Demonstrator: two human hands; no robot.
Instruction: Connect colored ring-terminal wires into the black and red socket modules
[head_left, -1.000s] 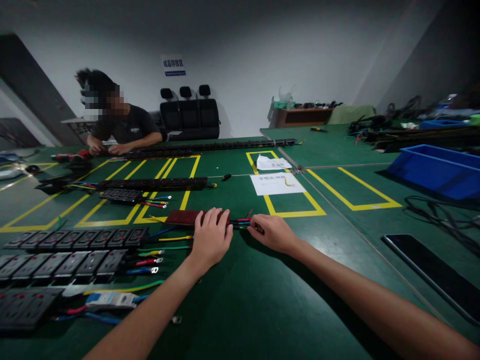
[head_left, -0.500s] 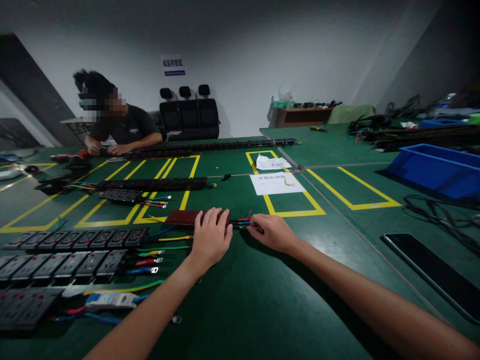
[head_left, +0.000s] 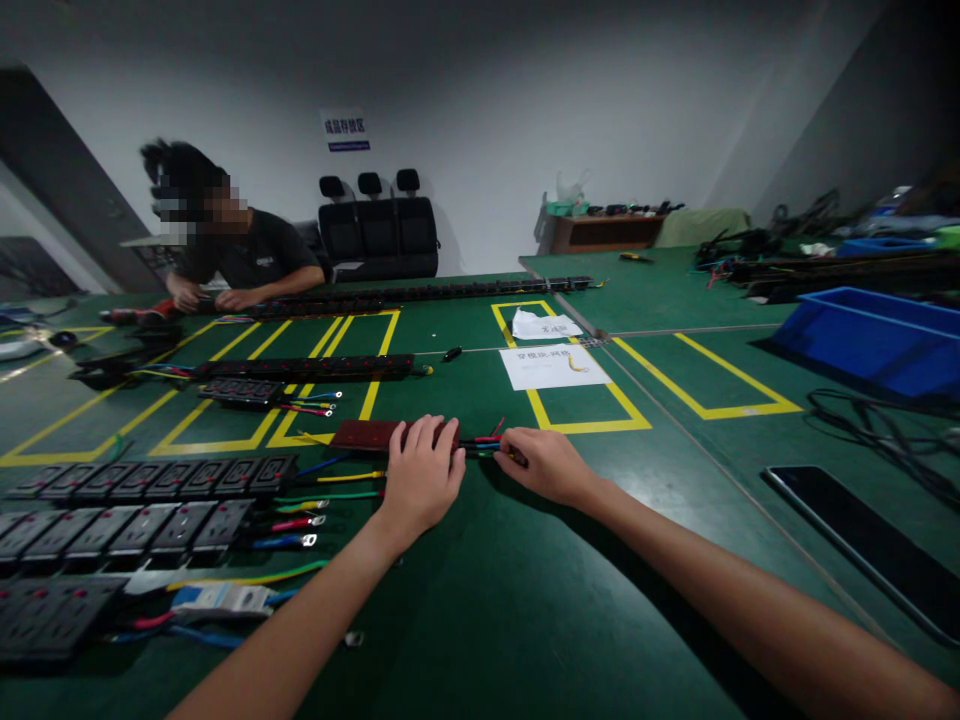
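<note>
Green tabletop [head_left: 480, 620]; left hand [head_left: 424, 475] clasped over red strip [head_left: 364, 436], right hand [head_left: 549, 466] curled round wires [head_left: 480, 445].

Reads 成品存放区 on wall sign [head_left: 345, 125]; too small to make out on blue strip [head_left: 349, 147] below. Looks like 穿模块-网格, blurred, on flat white sheet [head_left: 547, 375] lying on surface [head_left: 480, 620], fainter line beneath. Not legible on crumpled paper [head_left: 534, 323] just beyond. Too blurred on co-worker's dark shirt [head_left: 274, 242].
</note>
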